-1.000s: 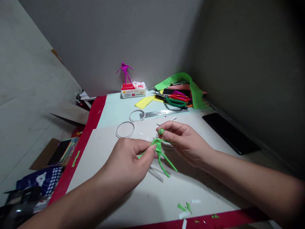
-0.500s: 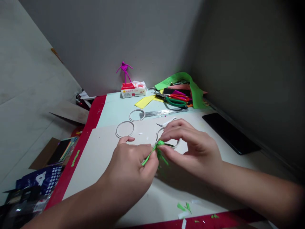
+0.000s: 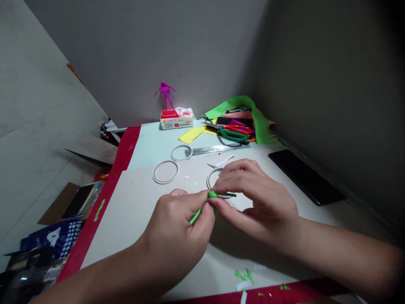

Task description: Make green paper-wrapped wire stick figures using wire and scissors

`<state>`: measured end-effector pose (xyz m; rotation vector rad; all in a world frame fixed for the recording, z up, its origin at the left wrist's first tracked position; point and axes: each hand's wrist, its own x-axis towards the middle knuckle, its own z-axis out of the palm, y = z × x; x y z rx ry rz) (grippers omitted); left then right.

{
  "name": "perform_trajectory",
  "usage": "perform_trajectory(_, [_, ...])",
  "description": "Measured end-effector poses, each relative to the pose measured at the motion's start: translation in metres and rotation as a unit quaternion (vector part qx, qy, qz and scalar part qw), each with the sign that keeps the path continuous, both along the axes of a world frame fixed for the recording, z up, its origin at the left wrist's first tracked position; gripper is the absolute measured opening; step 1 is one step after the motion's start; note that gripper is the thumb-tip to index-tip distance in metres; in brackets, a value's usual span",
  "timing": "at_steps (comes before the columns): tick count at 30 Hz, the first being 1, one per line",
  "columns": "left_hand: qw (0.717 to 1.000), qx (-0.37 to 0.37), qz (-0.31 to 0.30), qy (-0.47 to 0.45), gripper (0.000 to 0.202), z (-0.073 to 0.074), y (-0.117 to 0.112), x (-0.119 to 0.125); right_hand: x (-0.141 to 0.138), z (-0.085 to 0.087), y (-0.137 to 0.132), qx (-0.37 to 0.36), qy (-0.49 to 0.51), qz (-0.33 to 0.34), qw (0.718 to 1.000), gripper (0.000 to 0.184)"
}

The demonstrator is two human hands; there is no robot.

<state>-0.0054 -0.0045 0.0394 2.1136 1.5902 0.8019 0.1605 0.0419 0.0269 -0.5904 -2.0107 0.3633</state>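
Note:
My left hand pinches a small twisted green crepe paper piece between thumb and index finger. A narrow green end slants down to the left below those fingers. From the other side my right hand closes thumb and fingertips on the same piece. A thin dark strip sticks out to the right between the right hand's fingers; whether it belongs to the paper piece I cannot tell. Behind the right fingers lies a white ring, partly hidden.
Two more white rings, one nearer, lie left of thin wires. Scissors rest among green paper strips. A purple figure stands on a small box. A black phone lies right; green scraps lie in front.
Both hands have shifted slightly, the left fingertips moving closer to the right ones. The loose green ends below the piece are now mostly covered, and more of the dark strip shows.

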Motion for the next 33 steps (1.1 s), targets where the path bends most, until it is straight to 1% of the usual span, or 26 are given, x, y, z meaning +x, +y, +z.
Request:
perform_trajectory(5, [1.0, 0.012, -0.009, -0.003, 0.025, 0.001, 0.002, -0.003, 0.001, 0.0, 0.0, 0.014, 0.013, 0.002, 1.0, 0.014])
perform_trajectory(9, [0.998, 0.053, -0.007, 0.017, 0.023, -0.001, 0.002, -0.003, 0.0, -0.002, 0.001, 0.017, 0.005, -0.002, 1.0, 0.014])
perform_trajectory(13, [0.994, 0.102, -0.002, 0.037, 0.027, -0.002, 0.002, 0.0, 0.0, -0.003, 0.002, 0.016, -0.008, 0.006, 1.0, 0.014])
perform_trajectory(16, [0.991, 0.125, -0.003, 0.051, 0.027, -0.002, 0.001, 0.001, 0.0, -0.003, 0.001, 0.006, -0.009, 0.004, 1.0, 0.012])
perform_trajectory(23, [0.98, 0.176, -0.039, 0.087, 0.025, -0.005, 0.001, -0.001, 0.002, -0.004, 0.0, -0.008, -0.021, 0.017, 1.0, 0.011])
perform_trajectory(26, [0.975, 0.187, -0.06, 0.106, 0.026, -0.007, 0.003, -0.003, 0.002, -0.005, 0.004, -0.028, -0.028, 0.025, 0.999, 0.007])
perform_trajectory(28, [0.969, 0.199, -0.072, 0.124, 0.027, -0.008, 0.005, -0.004, 0.003, -0.006, 0.007, -0.053, -0.033, 0.025, 0.998, 0.005])
perform_trajectory(33, [0.952, 0.244, -0.098, 0.156, 0.027, -0.011, 0.009, -0.007, 0.002, -0.006, 0.011, -0.118, -0.022, 0.039, 0.992, 0.008])
